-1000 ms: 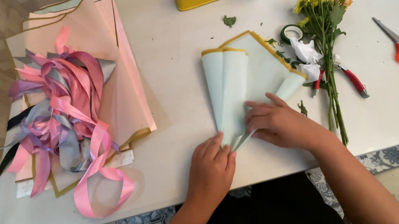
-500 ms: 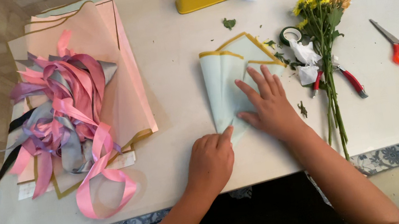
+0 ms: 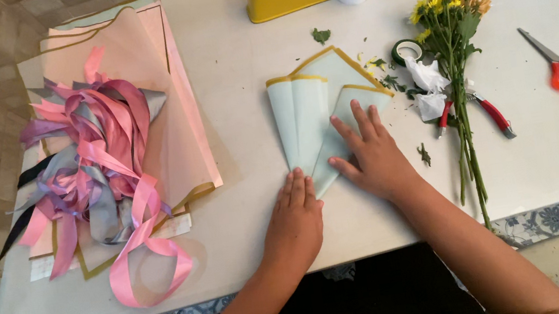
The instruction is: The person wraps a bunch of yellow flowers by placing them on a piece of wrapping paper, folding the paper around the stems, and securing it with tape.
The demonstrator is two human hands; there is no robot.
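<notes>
Your right hand [image 3: 370,155] has slid flat onto the folded pale-blue wrapping paper [image 3: 310,112], creasing it, while your flat left hand [image 3: 295,217] pins its near tip.

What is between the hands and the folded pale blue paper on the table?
Nothing visible. The right hand lies flat on the folded pale blue paper, and the left hand rests on the table with its fingertips at the paper's lower point. The ribbons and the flowers lie well off to either side.
</notes>
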